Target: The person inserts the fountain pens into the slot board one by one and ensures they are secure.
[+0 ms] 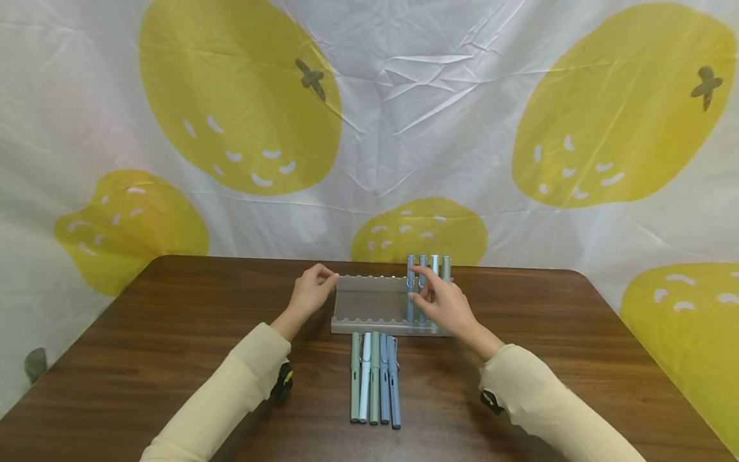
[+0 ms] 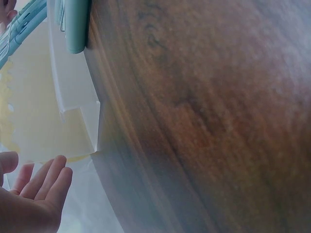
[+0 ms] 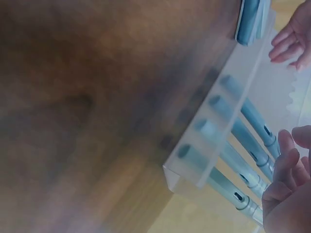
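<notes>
A clear pen rack [image 1: 369, 300] with scalloped edges stands on the table. Several capped pens stand in its right part: two blue, one pale blue, one green [image 1: 446, 268]. By the leftmost blue pen [image 1: 410, 311], my right hand [image 1: 447, 307] has thumb and index finger spread apart; whether they touch it I cannot tell. My left hand [image 1: 312, 294] is at the rack's upper left corner, its fingers fairly straight in the left wrist view, beside the rack's side edge [image 2: 90, 128]. A row of green, pale blue and blue pens [image 1: 374, 378] lies before the rack.
The brown wooden table [image 1: 231, 410] ends behind the rack against a white cloth [image 1: 427, 128] printed with yellow fruit. The pens on the table lie between my two forearms, close to the rack's front lip [image 1: 346, 327].
</notes>
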`<state>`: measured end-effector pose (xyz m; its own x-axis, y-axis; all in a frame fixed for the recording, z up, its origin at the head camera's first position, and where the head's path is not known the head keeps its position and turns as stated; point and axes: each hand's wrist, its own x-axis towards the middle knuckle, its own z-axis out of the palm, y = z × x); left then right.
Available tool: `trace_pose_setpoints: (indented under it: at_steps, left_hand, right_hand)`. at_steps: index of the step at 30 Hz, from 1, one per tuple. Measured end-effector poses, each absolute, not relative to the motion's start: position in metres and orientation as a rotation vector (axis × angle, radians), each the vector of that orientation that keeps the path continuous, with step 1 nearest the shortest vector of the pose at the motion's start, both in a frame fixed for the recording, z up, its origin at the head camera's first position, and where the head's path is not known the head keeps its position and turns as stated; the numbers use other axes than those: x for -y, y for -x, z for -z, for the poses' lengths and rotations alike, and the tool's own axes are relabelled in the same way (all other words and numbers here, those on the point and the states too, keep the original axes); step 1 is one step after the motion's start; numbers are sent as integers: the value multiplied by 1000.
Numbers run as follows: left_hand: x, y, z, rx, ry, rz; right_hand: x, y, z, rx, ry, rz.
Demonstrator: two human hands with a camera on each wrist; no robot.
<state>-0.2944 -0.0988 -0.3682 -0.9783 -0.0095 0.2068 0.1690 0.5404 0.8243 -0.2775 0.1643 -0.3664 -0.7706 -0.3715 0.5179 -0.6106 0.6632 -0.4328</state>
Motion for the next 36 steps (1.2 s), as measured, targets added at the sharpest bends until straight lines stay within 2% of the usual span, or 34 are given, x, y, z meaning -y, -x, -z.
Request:
trace_pose_setpoints:
  at_steps: [19,36]
  left_hand:
    - [98,296,368,2582,131,1425]
    - [98,294,368,2577,131,1422]
  right_hand:
    - [-163,250,385,2703,-939,-910]
    - [-157,240,390,2917,-1034,-1026]
